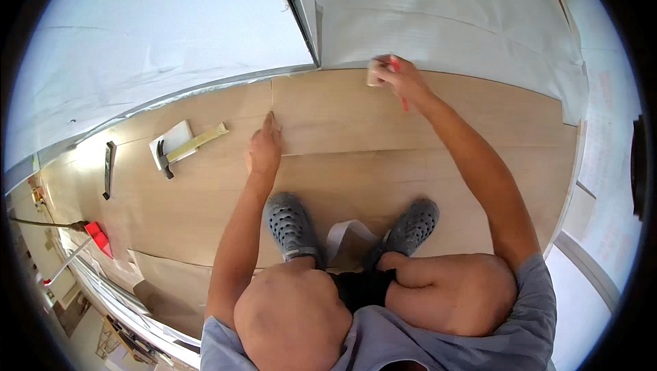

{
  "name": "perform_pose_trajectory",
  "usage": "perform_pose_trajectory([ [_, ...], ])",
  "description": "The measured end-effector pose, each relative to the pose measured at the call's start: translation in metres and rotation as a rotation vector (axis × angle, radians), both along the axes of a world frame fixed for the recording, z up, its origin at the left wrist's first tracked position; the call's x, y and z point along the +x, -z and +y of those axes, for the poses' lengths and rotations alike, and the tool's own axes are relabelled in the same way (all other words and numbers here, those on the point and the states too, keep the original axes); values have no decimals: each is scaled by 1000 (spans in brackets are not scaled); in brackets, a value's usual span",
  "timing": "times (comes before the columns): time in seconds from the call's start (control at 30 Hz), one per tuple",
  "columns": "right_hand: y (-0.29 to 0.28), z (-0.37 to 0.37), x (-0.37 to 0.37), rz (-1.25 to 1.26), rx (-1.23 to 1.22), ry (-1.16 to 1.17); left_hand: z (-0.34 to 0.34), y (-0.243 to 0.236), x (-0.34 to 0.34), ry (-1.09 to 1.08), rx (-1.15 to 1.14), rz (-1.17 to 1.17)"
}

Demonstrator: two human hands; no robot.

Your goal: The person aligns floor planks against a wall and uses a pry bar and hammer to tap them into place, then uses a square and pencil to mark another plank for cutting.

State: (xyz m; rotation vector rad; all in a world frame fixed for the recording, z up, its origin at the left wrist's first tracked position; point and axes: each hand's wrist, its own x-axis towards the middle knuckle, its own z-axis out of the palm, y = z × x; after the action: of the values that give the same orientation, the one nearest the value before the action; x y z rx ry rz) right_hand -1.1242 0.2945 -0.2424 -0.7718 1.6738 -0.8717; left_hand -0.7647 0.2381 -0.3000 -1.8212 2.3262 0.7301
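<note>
I squat on wood-look floor planks point(342, 131). My left hand point(265, 147) rests on them with its index finger stretched forward, its tip beside a short seam between two planks. Nothing shows in that hand. My right hand point(405, 80) is farther off to the right, near the far edge of the planks, and a little blurred. It is closed on a slim red pencil-like stick point(404, 104). A small beige piece point(374, 73) also shows at its fingertips; whether it is a block or a tape roll I cannot tell.
Left of my left hand lies a claw hammer point(195, 144) across a white block point(171, 136). Beyond it is a dark bar point(109, 170). A red dustpan-like thing point(98, 240) is at far left. White-grey sheeting point(438, 15) borders the planks; a whitish strip point(348, 235) lies between my shoes.
</note>
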Motion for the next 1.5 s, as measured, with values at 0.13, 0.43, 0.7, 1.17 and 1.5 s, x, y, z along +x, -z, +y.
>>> perform_pose_trajectory([
  [0.13,37,-69,49,-305,-118,11,-10,-10,-6,81,-160,55],
  [0.43,71,-90,63,-103,3,32,-44,12,-65,233,-61,512],
  [0.7,80,-93,63,-94,-4,59,-63,28,-123,-129,283,571],
  [1.17,58,-52,52,-198,-84,393,-60,27,-140,-391,368,685],
  [1.5,38,16,96,714,-580,45,-62,9,-142,-463,435,805],
])
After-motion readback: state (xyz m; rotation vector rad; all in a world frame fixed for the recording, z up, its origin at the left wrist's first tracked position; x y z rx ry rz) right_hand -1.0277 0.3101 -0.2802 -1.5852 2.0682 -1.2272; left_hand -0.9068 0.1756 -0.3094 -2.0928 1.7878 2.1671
